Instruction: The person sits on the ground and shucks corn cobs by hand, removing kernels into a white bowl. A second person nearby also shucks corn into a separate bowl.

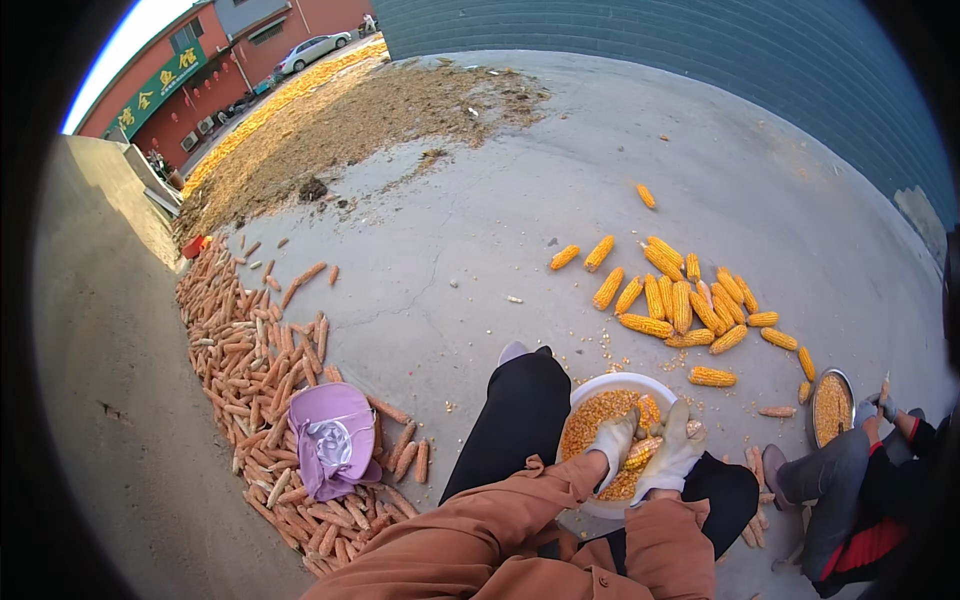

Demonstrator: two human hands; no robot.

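Both my hands wear pale work gloves and are over a white plastic basin (592, 386) between my knees. The basin holds loose yellow corn kernels (596, 416). My left hand (616, 441) and my right hand (673, 452) grip a partly shelled corn cob (643, 452) between them. Another cob (647, 410) with yellow kernels lies in the basin just beyond my fingers. Ahead and to the right, a loose group of unshelled yellow corn cobs (681, 306) rests on the concrete.
A large heap of bare cobs (247, 375) lies at left, with a purple sun hat (330, 427) on it. At right a person (832, 480) in gloves sits by a metal basin of kernels (831, 412). Husk debris (300, 142) and a teal wall (675, 45) are farther off.
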